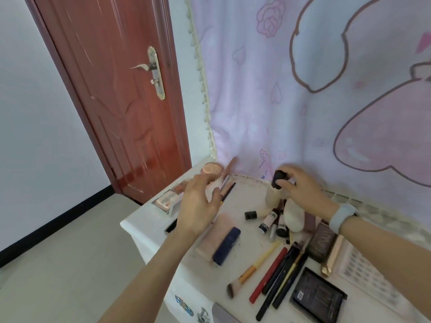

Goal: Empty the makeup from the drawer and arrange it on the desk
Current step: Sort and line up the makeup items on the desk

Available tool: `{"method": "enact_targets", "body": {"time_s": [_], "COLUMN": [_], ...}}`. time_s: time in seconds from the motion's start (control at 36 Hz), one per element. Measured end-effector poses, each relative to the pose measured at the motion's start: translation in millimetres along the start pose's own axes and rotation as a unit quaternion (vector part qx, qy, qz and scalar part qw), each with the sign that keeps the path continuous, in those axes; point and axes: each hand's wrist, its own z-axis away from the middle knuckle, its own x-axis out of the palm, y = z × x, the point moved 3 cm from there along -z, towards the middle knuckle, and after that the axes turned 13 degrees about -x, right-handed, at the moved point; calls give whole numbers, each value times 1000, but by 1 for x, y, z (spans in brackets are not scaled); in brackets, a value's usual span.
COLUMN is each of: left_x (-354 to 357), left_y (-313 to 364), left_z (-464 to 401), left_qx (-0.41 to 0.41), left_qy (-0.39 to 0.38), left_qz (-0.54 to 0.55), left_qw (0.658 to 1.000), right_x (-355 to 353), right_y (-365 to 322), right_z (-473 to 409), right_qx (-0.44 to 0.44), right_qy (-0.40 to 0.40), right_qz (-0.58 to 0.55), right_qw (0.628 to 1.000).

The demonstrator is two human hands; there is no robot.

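White desk [149, 231], cosmetics laid out: I log right hand [300, 190] fingers curled round black-capped bottle [278, 183], left hand [198, 203] loosely spread, holding nothing.

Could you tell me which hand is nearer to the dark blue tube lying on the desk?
The left. The left hand hovers just above and left of the dark blue tube, while the right hand is farther off, up at the back of the desk gripping a black-capped bottle.

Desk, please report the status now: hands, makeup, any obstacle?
Left hand open, hovering. Right hand grips black-capped bottle, upright at desk rear. Makeup already laid out. No obstacle seen.
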Motion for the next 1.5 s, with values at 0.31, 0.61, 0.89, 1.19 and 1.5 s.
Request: {"method": "enact_targets", "body": {"time_s": [0.31,0.61,0.89,1.19,1.5], "left_x": [62,50,31,33,30], "left_y": [48,66,74,65,68], "left_z": [-28,-41,-65,-78,-86], "left_qx": [-63,87,83,68,75], "left_qy": [-234,-98,-208,-171,-173], "left_qz": [50,6,102,67,73], "left_qw": [969,991,969,981,979], "right_x": [-30,-53,-75,-86,-90], "right_y": [-50,-68,-93,-101,-107], "right_z": [-28,-58,-79,-100,-108], "right_qx": [-2,6,-130,-42,-37], "right_qy": [95,35,-124,-176,-160], "right_qz": [-157,81,63,155,182], "right_qw": [983,996,982,971,970]}}
